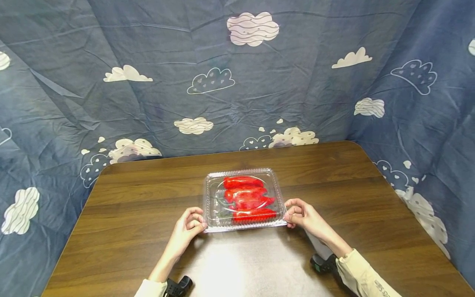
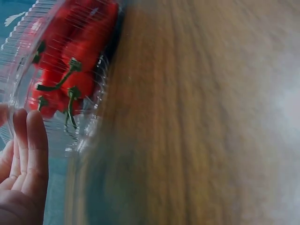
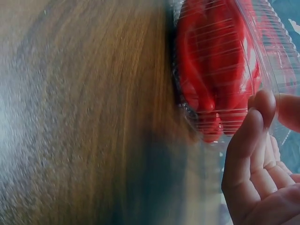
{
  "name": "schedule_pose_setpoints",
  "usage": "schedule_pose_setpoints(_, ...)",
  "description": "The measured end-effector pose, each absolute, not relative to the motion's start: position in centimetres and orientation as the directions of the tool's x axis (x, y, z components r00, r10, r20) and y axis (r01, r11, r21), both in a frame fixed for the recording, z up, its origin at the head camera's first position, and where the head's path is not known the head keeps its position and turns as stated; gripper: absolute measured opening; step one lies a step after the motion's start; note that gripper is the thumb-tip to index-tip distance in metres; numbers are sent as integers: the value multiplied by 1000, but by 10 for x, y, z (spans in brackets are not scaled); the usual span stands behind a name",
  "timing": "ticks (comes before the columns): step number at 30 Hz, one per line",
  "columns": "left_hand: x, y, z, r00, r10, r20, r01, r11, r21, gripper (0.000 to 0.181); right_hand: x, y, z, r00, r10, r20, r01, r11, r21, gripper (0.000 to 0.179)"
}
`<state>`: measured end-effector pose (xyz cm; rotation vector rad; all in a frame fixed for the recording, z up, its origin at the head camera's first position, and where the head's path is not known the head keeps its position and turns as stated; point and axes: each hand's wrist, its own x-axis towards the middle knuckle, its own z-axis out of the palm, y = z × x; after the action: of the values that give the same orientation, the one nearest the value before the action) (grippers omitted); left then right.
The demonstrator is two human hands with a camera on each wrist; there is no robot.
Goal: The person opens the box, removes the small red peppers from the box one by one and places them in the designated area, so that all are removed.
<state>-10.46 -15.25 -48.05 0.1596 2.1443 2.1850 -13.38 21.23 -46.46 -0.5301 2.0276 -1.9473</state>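
Note:
A clear plastic container [image 1: 219, 225] with a ribbed edge and its lid over the top holds several long red peppers [image 1: 245, 194]. Green stems [image 2: 72, 91] show at the peppers' left ends in the left wrist view. My left hand [image 1: 187, 227] pinches the rim at the container's near left corner between thumb and fingers. At the near right corner, my right hand [image 1: 304, 216] grips the same rim in a like pinch. The peppers' pointed red tips [image 3: 211, 129] lie toward the right hand in the right wrist view.
The container is over a dark wood-grain table [image 1: 141, 206]. A silvery grey shiny surface [image 1: 252, 264] spreads in front of it, toward the body. Behind and at both sides hangs a blue cloth [image 1: 167, 49] printed with clouds.

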Motion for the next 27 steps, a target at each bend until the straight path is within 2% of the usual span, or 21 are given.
schedule_pose_setpoints(6, -107, -154, -480, -990, 134, -37, -45, -52, 998, 41, -132, 211, -461, -908, -419, -18, -16, 76, -997, 39)
schedule_pose_setpoints(13, -109, -154, -480, -987, 148, -68, -83, -97, 992, 42, -132, 209, -457, -910, -415, -18, -23, 95, -995, 41)
schedule_pose_setpoints(21, -109, -153, -478, -966, 243, -88, -133, -175, 976, 56, -132, 208, -461, -900, -432, -56, 44, 39, -998, 50)
schedule_pose_setpoints(27, -111, -150, -477, -969, 217, -115, -162, -212, 964, 51, -131, 205, -461, -885, -460, -67, 78, -6, -997, 58)
